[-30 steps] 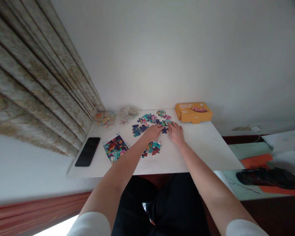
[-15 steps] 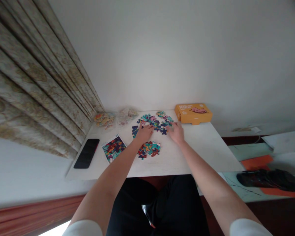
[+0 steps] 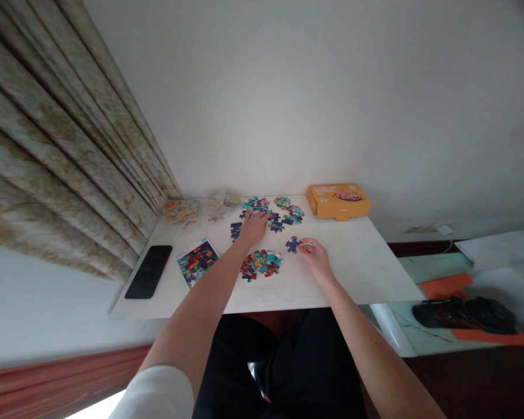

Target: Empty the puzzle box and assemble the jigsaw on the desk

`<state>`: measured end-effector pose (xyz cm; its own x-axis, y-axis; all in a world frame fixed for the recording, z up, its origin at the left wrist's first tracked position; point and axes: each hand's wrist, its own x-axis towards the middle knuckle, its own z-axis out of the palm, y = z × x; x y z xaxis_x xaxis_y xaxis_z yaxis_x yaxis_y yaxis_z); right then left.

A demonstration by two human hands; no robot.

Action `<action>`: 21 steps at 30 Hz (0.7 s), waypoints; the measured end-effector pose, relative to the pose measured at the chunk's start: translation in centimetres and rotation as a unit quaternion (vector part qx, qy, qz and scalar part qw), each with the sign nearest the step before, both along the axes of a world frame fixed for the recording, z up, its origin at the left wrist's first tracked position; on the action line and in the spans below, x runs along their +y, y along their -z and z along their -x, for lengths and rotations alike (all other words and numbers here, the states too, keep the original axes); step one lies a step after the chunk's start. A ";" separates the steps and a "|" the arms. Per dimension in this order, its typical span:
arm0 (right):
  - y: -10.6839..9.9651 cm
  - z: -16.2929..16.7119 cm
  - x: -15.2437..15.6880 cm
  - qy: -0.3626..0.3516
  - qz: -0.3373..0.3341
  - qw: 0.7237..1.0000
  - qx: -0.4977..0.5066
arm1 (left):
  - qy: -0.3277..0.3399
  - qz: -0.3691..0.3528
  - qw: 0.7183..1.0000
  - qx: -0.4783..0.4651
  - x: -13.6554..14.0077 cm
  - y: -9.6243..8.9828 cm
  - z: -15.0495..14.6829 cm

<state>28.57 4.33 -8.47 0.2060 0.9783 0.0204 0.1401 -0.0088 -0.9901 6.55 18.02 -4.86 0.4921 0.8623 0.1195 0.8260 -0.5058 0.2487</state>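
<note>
My right hand [image 3: 315, 256] is closed, its fingertips pinching a dark blue and purple puzzle piece [image 3: 293, 244] over the near middle of the table; this may be more than one piece joined. My left hand [image 3: 254, 228] lies with fingers stretched over the pile of dark blue puzzle pieces [image 3: 276, 225] farther back and covers some of them. A second heap, of red, orange and teal puzzle pieces [image 3: 262, 265], sits nearer the front edge. Left of it lies a colourful reference picture card [image 3: 196, 261], partly hidden by my left forearm.
A black phone [image 3: 149, 272] lies at the table's left side. Clear bags of puzzle pieces [image 3: 181, 213] rest along the back left. The yellow puzzle box [image 3: 341, 202] stands at the back right, against the wall. Patterned curtains [image 3: 65, 128] hang at left.
My right hand has drawn back toward me from the dark pile, bringing a puzzle piece with it. My left hand has shifted slightly farther back over the pieces.
</note>
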 end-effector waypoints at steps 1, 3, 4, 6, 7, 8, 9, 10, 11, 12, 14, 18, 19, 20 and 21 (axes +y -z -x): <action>-0.1 0.4 -0.7 -0.016 0.001 1.000 0.010 | 0.020 -0.004 1.000 -0.005 -0.1 0.0 -0.4; -0.3 1.4 -1.9 -0.061 -0.008 0.998 -0.032 | 0.070 0.002 0.998 -0.004 -0.4 0.1 -1.3; -0.4 1.9 -2.4 -0.081 -0.017 0.994 -0.074 | 0.090 0.009 0.996 0.002 -0.6 0.1 -1.7; -0.4 2.8 -2.8 -0.094 -0.039 0.981 -0.163 | 0.111 0.025 0.993 0.022 -0.9 0.1 -2.2; -0.3 3.0 -2.7 -0.084 -0.051 0.976 -0.196 | 0.114 0.032 0.993 0.031 -1.1 0.1 -2.2; -0.2 3.1 -2.5 -0.067 -0.062 0.971 -0.221 | 0.115 0.038 0.992 0.038 -1.2 0.1 -2.1; 0.0 3.0 -2.0 -0.045 -0.072 0.967 -0.239 | 0.116 0.044 0.991 0.041 -1.4 0.1 -1.9; 0.1 2.8 -1.4 -0.023 -0.081 0.963 -0.257 | 0.116 0.048 0.991 0.042 -1.6 0.1 -1.6; 0.2 2.6 -0.5 -0.005 -0.088 0.957 -0.278 | 0.115 0.050 0.991 0.039 -1.7 0.1 -1.1; 0.2 2.2 0.4 0.012 -0.092 0.948 -0.303 | 0.111 0.049 0.992 0.033 -2.0 0.0 -0.6; 0.2 1.5 2.8 0.041 -0.081 0.927 -0.364 | 0.097 0.044 0.994 0.013 -2.5 0.0 0.5; -0.2 0.4 8.1 0.082 -0.005 0.882 -0.464 | 0.040 0.029 0.997 -0.056 -5.0 0.3 3.5; -0.3 0.3 9.2 0.071 0.010 0.873 -0.482 | 0.024 0.024 0.997 -0.069 -5.8 0.5 4.4; -0.2 0.2 10.3 0.057 0.019 0.867 -0.495 | 0.009 0.016 0.997 -0.076 -6.7 0.8 5.3; -0.2 0.1 11.3 0.044 0.025 0.862 -0.504 | -0.009 0.006 0.997 -0.076 -7.5 1.1 6.2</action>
